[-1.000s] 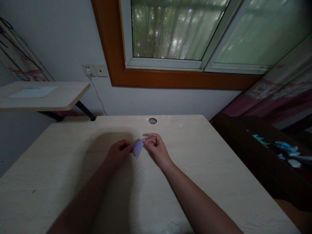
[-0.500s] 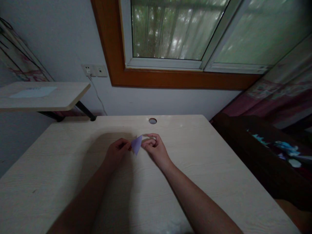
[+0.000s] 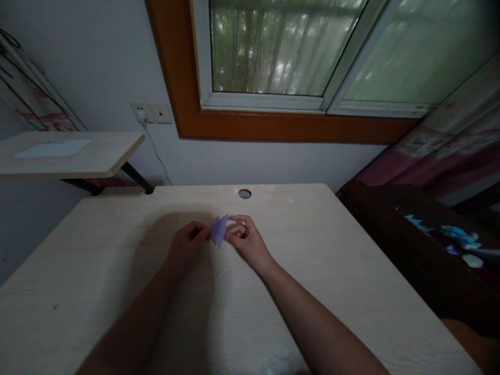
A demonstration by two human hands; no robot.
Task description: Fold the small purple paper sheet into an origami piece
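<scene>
A small folded piece of purple paper (image 3: 219, 230), roughly triangular, is held just above the light wooden desk (image 3: 351, 291). My left hand (image 3: 187, 245) pinches its left edge with curled fingers. My right hand (image 3: 246, 240) pinches its right edge, thumb and fingers pressed together. Both hands sit near the middle of the desk, a little in front of the round cable hole (image 3: 245, 194).
A window with an orange-brown frame (image 3: 273, 127) is above the desk. A wall socket (image 3: 151, 112) with a cord is at the left. A raised side shelf (image 3: 89, 153) carries a sheet of paper. A dark bed frame (image 3: 414, 250) with pink bedding is at the right.
The paper has been turned from lying flatter and pointing down to standing more upright between the fingers. Both hands drew slightly closer together.
</scene>
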